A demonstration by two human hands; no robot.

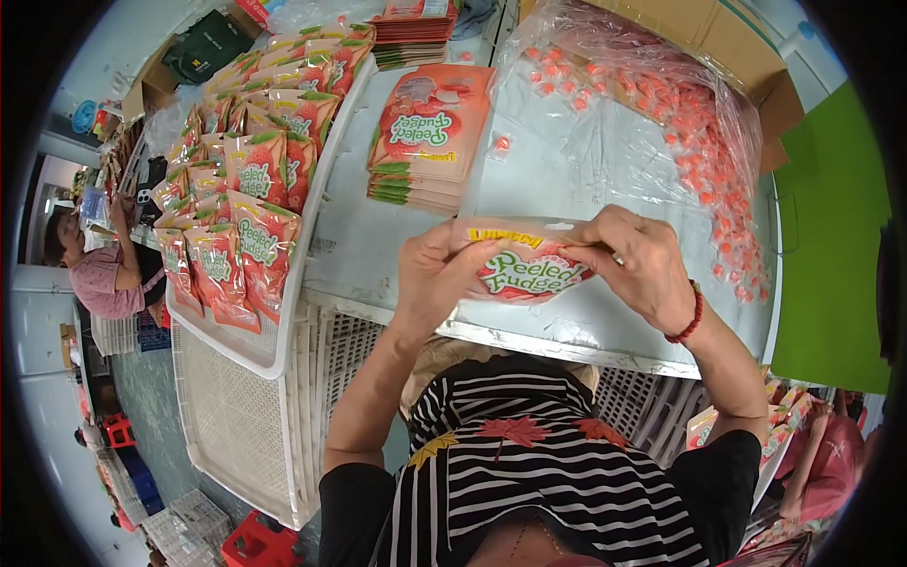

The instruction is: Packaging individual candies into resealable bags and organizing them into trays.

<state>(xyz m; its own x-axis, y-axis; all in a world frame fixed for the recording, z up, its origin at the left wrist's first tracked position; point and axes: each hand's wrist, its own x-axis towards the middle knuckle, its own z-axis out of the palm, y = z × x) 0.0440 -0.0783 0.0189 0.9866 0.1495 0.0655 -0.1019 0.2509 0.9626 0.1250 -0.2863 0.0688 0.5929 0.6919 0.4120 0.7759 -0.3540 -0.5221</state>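
Above the front edge of the table, a pink printed candy pouch (529, 274) is stretched between my two hands. My left hand (435, 274) grips its left end, the thumb lying across the printed front. At the other end, the fingers and thumb of my right hand (642, 265) pinch the pouch near its upper corner. Whether anything is inside the pouch cannot be told. Just beyond my hands lies a stack of flat pink pouches (430, 118). Individually wrapped red candies (699, 161) are spread on the table at the right, partly under clear plastic.
At my left, a white tray (283, 354) bears rows of filled pouches. More flat pouches (413, 33) are stacked farther back. A cardboard box (737, 57) stands at the far right. White crates (236, 416) are below the tray. Another person (104, 269) is at the left.
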